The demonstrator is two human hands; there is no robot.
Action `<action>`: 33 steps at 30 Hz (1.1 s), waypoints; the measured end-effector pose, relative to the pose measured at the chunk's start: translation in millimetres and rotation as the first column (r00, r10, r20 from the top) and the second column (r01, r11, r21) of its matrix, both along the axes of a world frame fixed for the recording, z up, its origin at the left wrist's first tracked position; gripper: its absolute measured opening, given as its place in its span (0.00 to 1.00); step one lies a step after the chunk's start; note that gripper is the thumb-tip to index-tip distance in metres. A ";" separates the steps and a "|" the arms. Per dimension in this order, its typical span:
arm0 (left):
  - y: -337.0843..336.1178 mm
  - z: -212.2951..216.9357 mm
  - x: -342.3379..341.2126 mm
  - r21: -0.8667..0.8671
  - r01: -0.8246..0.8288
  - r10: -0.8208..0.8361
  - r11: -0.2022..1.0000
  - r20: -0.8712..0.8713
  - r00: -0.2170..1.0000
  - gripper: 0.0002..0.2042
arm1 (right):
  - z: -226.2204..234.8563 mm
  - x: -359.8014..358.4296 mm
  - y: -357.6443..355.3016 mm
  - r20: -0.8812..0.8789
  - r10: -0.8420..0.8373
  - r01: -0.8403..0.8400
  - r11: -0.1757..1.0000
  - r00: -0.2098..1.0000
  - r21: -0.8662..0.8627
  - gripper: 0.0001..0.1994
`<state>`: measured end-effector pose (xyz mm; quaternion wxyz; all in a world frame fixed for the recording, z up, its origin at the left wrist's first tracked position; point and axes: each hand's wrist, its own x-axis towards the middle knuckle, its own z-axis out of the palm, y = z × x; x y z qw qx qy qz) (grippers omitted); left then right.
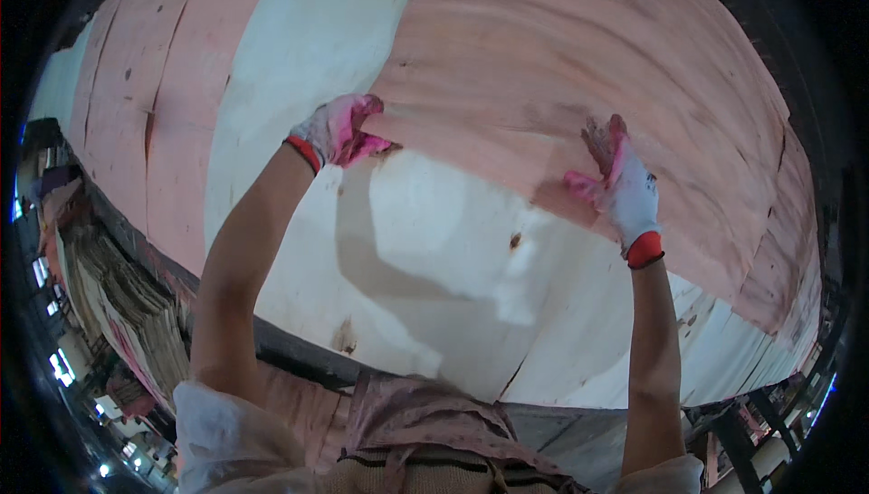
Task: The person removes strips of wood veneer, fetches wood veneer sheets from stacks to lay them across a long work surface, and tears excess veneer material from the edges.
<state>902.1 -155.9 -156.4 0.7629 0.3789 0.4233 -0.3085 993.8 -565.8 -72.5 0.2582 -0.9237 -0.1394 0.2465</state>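
Observation:
A large pink-stained wood veneer sheet (pixel 543 51) lies rippled over the far and right part of the work surface. Its near edge runs slantwise across a pale veneer sheet (pixel 434 232) beneath. My left hand (pixel 347 130), in a white glove with a pink palm and red cuff, pinches the pink sheet's left corner. On the right, my right hand (pixel 623 185), gloved alike, rests over the pink sheet close to its near edge, thumb and fingers apart. Whether its fingertips press on the sheet is hard to tell.
Another pink veneer sheet (pixel 181 123) with splits lies at the left, past a pale strip (pixel 294 51). Beyond the left edge stands a stack of thin sheets (pixel 127 304). Dark metal framing (pixel 738 440) is at lower right. My stained apron (pixel 416 417) is close to the near edge.

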 end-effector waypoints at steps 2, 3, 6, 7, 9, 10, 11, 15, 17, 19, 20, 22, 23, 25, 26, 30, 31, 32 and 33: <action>-12.1 -2.0 -12.8 0.052 -0.080 0.076 0.995 0.083 0.994 0.10 | -27.1 -11.6 -1.7 -0.054 -0.072 0.086 0.937 0.996 0.340 0.47; -23.9 -5.5 -15.0 0.074 -0.169 0.156 0.983 0.151 0.976 0.11 | -33.1 -12.4 -5.4 -0.136 -0.100 0.163 0.768 0.986 0.619 0.49; -15.9 -0.5 -26.3 -0.013 0.012 -0.009 1.000 0.205 0.979 0.12 | -10.3 -16.2 5.5 -0.234 -0.211 0.311 0.750 0.949 0.583 0.47; -7.6 -11.1 -26.1 -0.008 0.011 -0.009 1.000 0.215 0.977 0.12 | -9.8 -18.8 2.8 -0.226 -0.210 0.305 0.748 0.951 0.590 0.47; 8.8 -30.0 -19.8 -0.047 0.028 -0.023 0.999 0.094 0.995 0.12 | -12.5 -19.1 -4.4 0.116 -0.072 0.024 0.927 0.991 0.375 0.43; 11.6 -27.8 -19.0 -0.039 0.021 -0.017 0.999 0.119 0.993 0.12 | -9.5 -23.0 -6.0 0.141 -0.066 0.007 0.924 0.988 0.382 0.43; -2.1 -7.5 -12.8 0.006 0.095 -0.095 0.995 0.050 0.994 0.12 | -5.7 -29.3 -11.2 0.323 -0.034 -0.050 0.968 0.946 0.247 0.39; -8.1 26.1 6.8 -0.011 0.280 -0.277 0.960 -0.176 0.945 0.12 | 22.8 -47.1 -15.9 0.558 0.162 -0.121 0.987 0.814 -0.109 0.26; 0.4 20.3 11.1 0.012 0.375 -0.367 0.927 -0.169 0.915 0.12 | 19.0 -47.1 -25.9 0.569 0.129 -0.068 0.989 0.812 -0.128 0.22; 21.8 -2.0 1.4 0.082 0.420 -0.416 0.904 -0.061 0.907 0.12 | 21.1 -46.1 -35.8 0.651 0.193 -0.093 0.978 0.734 -0.185 0.22; 6.8 11.9 7.1 0.016 0.331 -0.330 0.944 -0.022 0.944 0.11 | 19.5 -44.2 -45.3 0.638 0.198 -0.089 0.976 0.744 -0.199 0.22; 6.0 10.6 2.9 -0.016 0.286 -0.286 0.958 -0.112 0.952 0.10 | 13.1 -35.4 -49.0 0.665 0.344 0.035 0.873 0.664 -0.487 0.24; 9.8 16.4 -1.3 -0.025 0.237 -0.237 0.971 -0.189 0.953 0.09 | 5.6 -30.8 -52.8 0.658 0.341 0.026 0.876 0.671 -0.481 0.24; 1.4 9.3 -2.8 0.019 0.166 -0.155 0.986 -0.262 0.953 0.09 | -21.0 -24.7 -74.2 0.454 0.143 -0.062 0.980 0.879 -0.188 0.25; 8.1 3.3 -8.0 -0.012 0.088 -0.089 0.996 -0.192 0.977 0.08 | -32.3 -25.1 -75.9 0.386 0.193 -0.073 0.950 0.902 -0.304 0.26; 11.5 13.4 -5.9 0.065 -0.043 0.045 0.997 -0.023 0.999 0.05 | -73.4 -36.0 -72.3 0.310 0.244 -0.104 0.908 0.919 -0.406 0.34; 12.4 17.2 -7.8 0.097 -0.109 0.103 0.989 0.072 0.992 0.05 | -87.7 -37.3 -76.9 0.306 0.248 -0.113 0.910 0.919 -0.400 0.34; 10.6 22.4 -7.6 0.046 -0.052 0.045 0.998 0.148 0.988 0.09 | -99.4 -35.2 -91.3 0.306 0.224 -0.102 0.924 0.925 -0.369 0.35; 1.0 34.2 -7.8 0.050 -0.050 0.043 0.997 0.138 0.989 0.09 | -105.2 -37.9 -92.6 0.296 0.198 -0.095 0.940 0.934 -0.329 0.37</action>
